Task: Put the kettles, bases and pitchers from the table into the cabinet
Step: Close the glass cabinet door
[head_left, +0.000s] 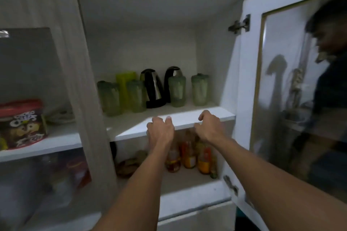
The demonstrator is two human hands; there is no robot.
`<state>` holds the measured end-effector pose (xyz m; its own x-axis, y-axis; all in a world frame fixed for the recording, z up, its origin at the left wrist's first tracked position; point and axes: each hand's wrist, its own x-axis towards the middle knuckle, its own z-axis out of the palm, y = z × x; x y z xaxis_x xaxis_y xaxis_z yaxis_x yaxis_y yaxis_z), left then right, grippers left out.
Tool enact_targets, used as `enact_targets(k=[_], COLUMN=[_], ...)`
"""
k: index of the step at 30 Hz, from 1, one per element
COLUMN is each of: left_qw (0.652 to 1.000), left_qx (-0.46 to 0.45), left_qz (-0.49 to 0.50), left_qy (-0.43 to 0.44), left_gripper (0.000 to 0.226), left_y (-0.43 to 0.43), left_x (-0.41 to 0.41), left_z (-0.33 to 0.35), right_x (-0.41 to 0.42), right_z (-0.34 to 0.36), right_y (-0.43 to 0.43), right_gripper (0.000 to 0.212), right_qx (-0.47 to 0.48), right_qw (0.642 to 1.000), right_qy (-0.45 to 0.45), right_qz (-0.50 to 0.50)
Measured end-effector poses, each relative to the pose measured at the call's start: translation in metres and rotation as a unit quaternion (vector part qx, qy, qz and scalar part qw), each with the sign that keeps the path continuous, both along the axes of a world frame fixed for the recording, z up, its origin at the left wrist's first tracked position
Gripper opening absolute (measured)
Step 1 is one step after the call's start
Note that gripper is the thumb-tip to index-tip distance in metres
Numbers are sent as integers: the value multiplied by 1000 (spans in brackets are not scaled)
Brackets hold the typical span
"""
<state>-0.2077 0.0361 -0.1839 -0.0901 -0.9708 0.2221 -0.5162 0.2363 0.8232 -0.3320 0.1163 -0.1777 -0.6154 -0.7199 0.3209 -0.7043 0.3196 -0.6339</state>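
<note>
My left hand [160,129] and right hand [207,127] hang loosely curled, empty, at the shelf [187,121] holding kettles [153,88] and pitchers [200,90].

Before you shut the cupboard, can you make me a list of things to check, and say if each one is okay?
1. Both hands free: left hand and right hand hold nothing. Ok.
2. Kettles on the shelf: left kettle and right kettle stand upright at the back. Ok.
3. Pitchers upright: four pale green pitchers, such as the rightmost one, plus a yellow-green pitcher. Ok.
4. Nothing hanging over the shelf edge. Ok.
5. Door swung open, hands still in its path. Not ok to close yet.
6. Table emptied: out of view. Cannot tell.
</note>
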Motion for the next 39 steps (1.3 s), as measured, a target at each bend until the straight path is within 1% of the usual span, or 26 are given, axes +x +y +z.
enact_targets(k=[2, 4, 6, 9, 12, 16, 17, 19, 22, 24, 26, 28, 30, 32, 34, 36, 39], left_qw=[998, 996, 993, 987, 977, 962, 959, 952, 937, 928, 924, 926, 929, 927, 925, 925, 924], left_qx=[27, 36, 25, -13, -44, -50, -48, -47, -63, -65, -78, -110, -140, -169, -178, -167, -159], left_qz=[-32, -73, -108, -159, -209, -266, -275, -297, -343, -366, -373, -361, -342, -334, -336, -342, -347], left_qy=[-37, -43, -35, -26, -5, 41, 55, 66, 37, 11, 10, 20, 24, 22, 24, 22, 3], left_gripper=[48, 49, 48, 48, 42, 38, 41, 56, 90, 110, 118, 122, 120, 114, 110, 107, 111], left_y=[33, 68, 103, 157, 213, 288, 305, 342, 394, 426, 452, 471, 483, 489, 492, 494, 496], left_x=[-4, -13, -27, -56, -86, -136, -148, -175, -212, -235, -257, -273, -285, -290, -292, -290, -281], left_z=[-26, -39, -35, -18, 4, 33, 37, 44, 50, 52, 53, 55, 63, 74, 84, 88, 85], right_x=[0, -8, -19, -36, -50, -76, -82, -100, -130, -151, -168, -184, -199, -207, -211, -212, -203], right_z=[-9, -6, 4, 23, 46, 80, 89, 107, 131, 145, 156, 162, 166, 167, 169, 168, 166], right_y=[52, 101, 146, 205, 252, 313, 326, 355, 396, 422, 442, 452, 457, 456, 455, 457, 460], right_gripper=[21, 26, 29, 28, 25, 25, 26, 26, 24, 24, 27, 34, 39, 42, 38, 30, 24], right_qx=[27, 45, 42, 35, 3, -59, -81, -121, -195, -237, -260, -262, -259, -258, -276, -297, -287], right_qw=[999, 997, 993, 985, 974, 941, 930, 905, 854, 837, 849, 877, 901, 918, 921, 916, 919], right_qy=[17, 36, 56, 83, 109, 174, 186, 211, 270, 271, 221, 143, 97, 79, 57, 30, 30], right_qz=[-29, -55, -96, -146, -199, -285, -306, -349, -400, -412, -404, -378, -336, -290, -269, -270, -270])
